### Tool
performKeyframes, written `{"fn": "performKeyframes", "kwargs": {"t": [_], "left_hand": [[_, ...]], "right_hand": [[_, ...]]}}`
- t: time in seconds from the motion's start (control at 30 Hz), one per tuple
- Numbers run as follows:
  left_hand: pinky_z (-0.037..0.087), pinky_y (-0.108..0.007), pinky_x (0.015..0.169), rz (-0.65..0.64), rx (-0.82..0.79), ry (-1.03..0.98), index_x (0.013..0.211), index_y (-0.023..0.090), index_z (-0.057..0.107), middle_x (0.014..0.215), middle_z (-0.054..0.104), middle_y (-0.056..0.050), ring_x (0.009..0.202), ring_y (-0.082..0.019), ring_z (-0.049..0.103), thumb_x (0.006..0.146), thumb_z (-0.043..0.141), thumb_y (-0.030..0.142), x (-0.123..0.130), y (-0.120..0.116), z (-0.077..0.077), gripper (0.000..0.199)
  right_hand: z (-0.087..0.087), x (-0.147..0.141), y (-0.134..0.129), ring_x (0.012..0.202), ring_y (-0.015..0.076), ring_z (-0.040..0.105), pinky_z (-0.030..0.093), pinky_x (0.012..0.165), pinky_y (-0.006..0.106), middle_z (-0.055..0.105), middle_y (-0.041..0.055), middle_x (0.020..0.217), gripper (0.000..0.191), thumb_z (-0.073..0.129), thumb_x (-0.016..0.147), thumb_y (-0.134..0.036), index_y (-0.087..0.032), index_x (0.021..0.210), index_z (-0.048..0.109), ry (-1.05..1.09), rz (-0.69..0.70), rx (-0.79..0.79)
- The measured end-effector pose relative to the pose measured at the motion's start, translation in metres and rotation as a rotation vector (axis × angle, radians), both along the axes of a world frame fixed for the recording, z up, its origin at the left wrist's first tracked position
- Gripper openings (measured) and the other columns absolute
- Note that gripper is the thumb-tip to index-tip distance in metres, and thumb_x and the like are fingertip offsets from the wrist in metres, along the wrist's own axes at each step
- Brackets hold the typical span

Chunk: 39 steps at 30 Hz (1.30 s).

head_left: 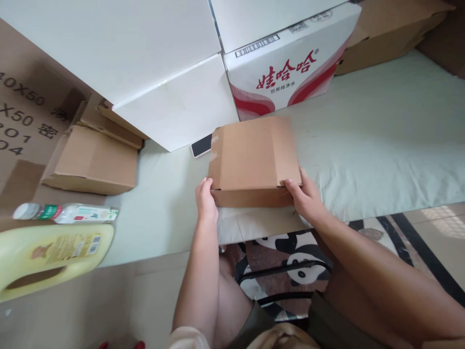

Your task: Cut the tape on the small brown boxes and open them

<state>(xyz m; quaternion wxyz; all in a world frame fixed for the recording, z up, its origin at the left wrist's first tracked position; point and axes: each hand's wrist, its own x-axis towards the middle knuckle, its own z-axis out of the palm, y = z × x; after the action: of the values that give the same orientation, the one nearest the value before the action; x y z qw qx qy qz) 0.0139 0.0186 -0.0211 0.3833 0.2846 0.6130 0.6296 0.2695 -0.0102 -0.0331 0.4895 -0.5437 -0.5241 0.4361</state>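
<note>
A closed brown cardboard box [250, 152] is held between both hands at the near edge of the cloth-covered surface [366, 150]. My left hand [206, 199] grips its near left corner, with fingers curled round the side. On the near right corner, my right hand [305, 195] has its thumb on top and its other fingers along the side. Clear tape strips show on the box's left edge. Just behind that edge lies a dark-screened phone [201, 146], partly covered by the box. Whether the box rests on the cloth or is slightly lifted, I cannot tell.
White cartons [185, 102] and a white-and-red water carton [286, 72] stand behind the box. Smaller brown boxes [94, 160] sit at left, near a plastic bottle [69, 213] and a yellow jug [54, 252]. Another brown carton [392, 39] stands at the far right.
</note>
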Motion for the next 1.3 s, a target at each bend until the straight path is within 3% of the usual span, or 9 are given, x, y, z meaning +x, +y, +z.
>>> {"fn": "performKeyframes", "kwargs": {"t": [0.53, 0.73, 1.1, 1.3], "left_hand": [[0.039, -0.025, 0.061, 0.050, -0.026, 0.001, 0.066, 0.021, 0.053, 0.070, 0.060, 0.002, 0.067, -0.014, 0.054, 0.062, 0.072, 0.044, 0.0028, 0.0011, 0.0011, 0.030], [0.044, -0.028, 0.072, 0.114, -0.036, -0.017, 0.070, 0.022, 0.055, 0.078, 0.062, 0.000, 0.082, -0.019, 0.061, 0.060, 0.073, 0.044, 0.0041, 0.0022, -0.0017, 0.030], [0.037, -0.025, 0.062, 0.089, 0.032, -0.027, 0.063, 0.022, 0.045, 0.066, 0.050, 0.004, 0.064, -0.012, 0.048, 0.063, 0.073, 0.041, 0.0062, 0.0005, -0.0014, 0.034], [0.039, -0.025, 0.063, 0.081, 0.024, -0.030, 0.065, 0.022, 0.048, 0.068, 0.054, 0.003, 0.066, -0.013, 0.051, 0.064, 0.073, 0.040, 0.0053, 0.0000, -0.0017, 0.031]], "right_hand": [[0.0009, -0.0017, 0.0007, 0.109, 0.0321, 0.070, 0.057, 0.093, 0.051, 0.076, 0.0105, 0.115, 0.045, 0.057, 0.092, -0.061, -0.027, 0.121, 0.062, 0.010, -0.023, -0.008], [-0.0013, -0.0019, 0.0005, 0.107, 0.0306, 0.070, 0.057, 0.092, 0.050, 0.076, 0.0088, 0.113, 0.041, 0.059, 0.092, -0.061, -0.028, 0.116, 0.061, 0.026, -0.034, 0.002], [0.0027, -0.0023, -0.0003, 0.101, 0.0303, 0.071, 0.057, 0.088, 0.048, 0.077, 0.0084, 0.106, 0.038, 0.057, 0.091, -0.061, -0.028, 0.109, 0.061, -0.013, -0.044, -0.018], [0.0027, -0.0026, 0.0004, 0.105, 0.0312, 0.071, 0.057, 0.090, 0.049, 0.077, 0.0089, 0.110, 0.040, 0.057, 0.091, -0.060, -0.028, 0.113, 0.061, 0.001, -0.039, -0.027]]}}
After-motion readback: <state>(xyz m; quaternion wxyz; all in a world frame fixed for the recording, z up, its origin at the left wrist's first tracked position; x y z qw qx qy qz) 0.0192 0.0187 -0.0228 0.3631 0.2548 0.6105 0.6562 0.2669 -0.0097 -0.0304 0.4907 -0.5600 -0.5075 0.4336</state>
